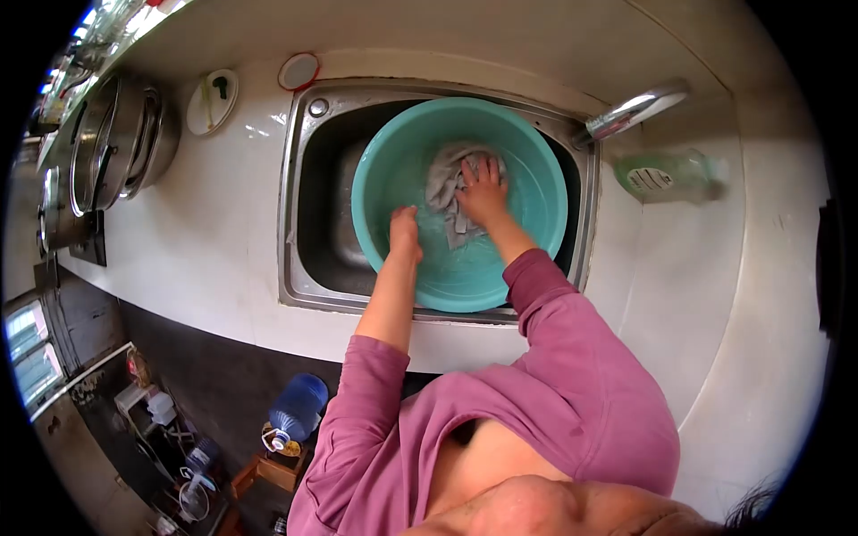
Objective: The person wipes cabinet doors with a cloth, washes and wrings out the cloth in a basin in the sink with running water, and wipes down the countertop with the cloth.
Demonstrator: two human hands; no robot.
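A wet grey cloth (442,183) lies bunched in shallow water inside a round teal basin (371,188). My right hand (483,195) presses down on the cloth with fingers spread. Inside the basin's left side is my left hand (405,234), seen edge-on, its thumb apart from the fingers and nothing visible in it. It is apart from the cloth. The basin sits in a stainless steel sink (326,237).
A chrome faucet (635,112) rises at the sink's right, beside a green-tinted bottle (666,176). On the left counter are a white lid (213,103), a red-rimmed lid (298,71) and stacked metal pans (125,143). A blue water jug (299,406) stands below left.
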